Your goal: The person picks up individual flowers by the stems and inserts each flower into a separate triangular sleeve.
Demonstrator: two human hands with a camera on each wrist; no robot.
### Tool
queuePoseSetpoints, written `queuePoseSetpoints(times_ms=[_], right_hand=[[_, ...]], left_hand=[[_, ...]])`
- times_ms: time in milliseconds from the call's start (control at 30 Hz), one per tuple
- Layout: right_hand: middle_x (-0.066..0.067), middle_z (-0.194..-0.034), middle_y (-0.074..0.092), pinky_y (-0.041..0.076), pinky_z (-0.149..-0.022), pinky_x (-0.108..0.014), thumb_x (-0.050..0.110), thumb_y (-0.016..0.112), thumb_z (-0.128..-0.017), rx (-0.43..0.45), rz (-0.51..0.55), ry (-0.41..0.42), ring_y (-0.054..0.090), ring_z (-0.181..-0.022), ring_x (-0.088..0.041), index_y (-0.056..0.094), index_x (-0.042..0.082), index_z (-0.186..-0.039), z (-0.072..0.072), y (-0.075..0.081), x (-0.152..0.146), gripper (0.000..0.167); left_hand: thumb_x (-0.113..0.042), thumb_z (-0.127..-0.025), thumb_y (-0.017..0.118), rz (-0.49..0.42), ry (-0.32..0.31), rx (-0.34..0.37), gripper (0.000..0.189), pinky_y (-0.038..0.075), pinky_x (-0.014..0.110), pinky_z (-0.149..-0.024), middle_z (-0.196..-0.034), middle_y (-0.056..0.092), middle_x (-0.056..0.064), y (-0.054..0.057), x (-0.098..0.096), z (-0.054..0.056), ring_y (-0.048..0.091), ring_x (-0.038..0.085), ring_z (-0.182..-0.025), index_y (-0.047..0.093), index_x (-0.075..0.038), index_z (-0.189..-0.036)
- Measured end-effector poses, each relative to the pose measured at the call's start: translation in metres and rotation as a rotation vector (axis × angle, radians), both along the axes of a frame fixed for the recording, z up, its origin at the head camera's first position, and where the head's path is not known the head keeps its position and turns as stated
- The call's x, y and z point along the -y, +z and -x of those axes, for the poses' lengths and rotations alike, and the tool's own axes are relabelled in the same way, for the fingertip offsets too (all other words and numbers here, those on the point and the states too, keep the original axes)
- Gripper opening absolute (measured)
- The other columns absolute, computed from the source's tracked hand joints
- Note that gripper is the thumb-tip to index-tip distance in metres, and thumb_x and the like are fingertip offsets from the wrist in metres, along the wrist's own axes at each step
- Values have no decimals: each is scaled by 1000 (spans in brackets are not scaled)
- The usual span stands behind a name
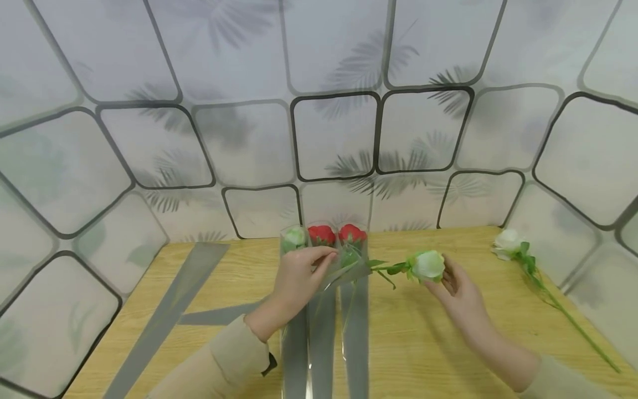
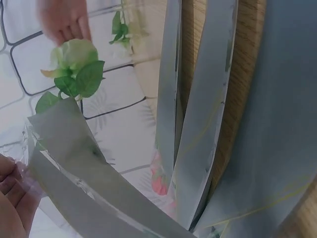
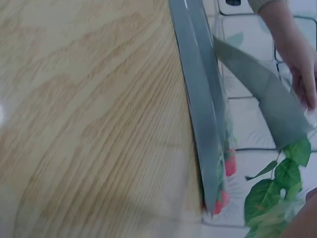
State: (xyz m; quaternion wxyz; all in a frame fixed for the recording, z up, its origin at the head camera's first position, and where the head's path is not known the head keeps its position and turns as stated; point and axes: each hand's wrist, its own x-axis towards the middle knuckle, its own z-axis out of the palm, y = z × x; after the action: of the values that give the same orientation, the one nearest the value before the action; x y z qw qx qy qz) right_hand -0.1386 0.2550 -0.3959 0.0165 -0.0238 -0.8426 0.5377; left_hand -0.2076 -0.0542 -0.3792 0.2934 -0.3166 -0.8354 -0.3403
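The white rose point(image 1: 427, 265), over the tabletop point(image 1: 418, 343), has its long axis crosswise — bloom rightward, stem running left into the sleeve point(image 2: 74, 141). The right hand point(image 1: 463, 302) has fingers clamped on the bloom; the left hand point(image 1: 301, 274) pinches the sleeve — fingers together. Three wrapped flowers point(image 1: 321, 235) point away from the person

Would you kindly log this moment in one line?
left hand: pinches grey wrapping sleeve; right hand: holds pale rose; rose: partly in sleeve, bloom outside
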Motion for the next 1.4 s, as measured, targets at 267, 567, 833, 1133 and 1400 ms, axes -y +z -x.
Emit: queuePoseSetpoints(times_ms=[267, 567, 833, 1133, 1400], right_hand=[[-32, -173, 14, 24, -113, 2, 7, 58, -109, -362, 46, 109, 18, -158, -55, 20, -6, -166, -13, 2, 24, 69], [-26, -173, 23, 24, -117, 0, -4, 62, -102, -564, -36, 178, 24, -158, -30, 28, 7, -168, -16, 5, 48, 75], [-19, -175, 25, 29, -128, -63, 9, 68, -102, -524, -146, 178, 24, -158, -52, 24, 12, -170, -13, 13, 62, 81], [-16, -177, 22, 29, -115, -83, 8, 71, -99, -603, -233, 221, 26, -158, -51, 20, 13, -171, -12, 21, 71, 88], [-21, -175, 23, 27, -114, -85, 17, 71, -101, -539, -241, 239, 25, -158, -55, 20, 8, -170, -12, 17, 73, 86]], left_hand=[[-10, -95, 80, 51, -18, -30, 8, 62, 26, -66, -92, 84, 5, 0, -3, -1, 77, 12, -70, 84, -6, -101], [-10, -95, 80, 119, -31, -40, 8, 64, 27, -70, -95, 84, 6, 0, -6, -3, 81, 15, -78, 84, -7, -101], [-15, -98, 78, 181, -42, -44, 11, 64, 24, -70, -98, 84, 5, 1, -9, -8, 80, 13, -80, 84, -9, -105], [-13, -96, 79, 175, -36, -30, 9, 64, 25, -69, -97, 84, 6, 2, -11, -9, 80, 14, -79, 84, -7, -103], [-12, -97, 79, 168, -34, -47, 8, 64, 26, -68, -95, 84, 4, 6, -11, -8, 79, 13, -76, 84, -9, -102]])
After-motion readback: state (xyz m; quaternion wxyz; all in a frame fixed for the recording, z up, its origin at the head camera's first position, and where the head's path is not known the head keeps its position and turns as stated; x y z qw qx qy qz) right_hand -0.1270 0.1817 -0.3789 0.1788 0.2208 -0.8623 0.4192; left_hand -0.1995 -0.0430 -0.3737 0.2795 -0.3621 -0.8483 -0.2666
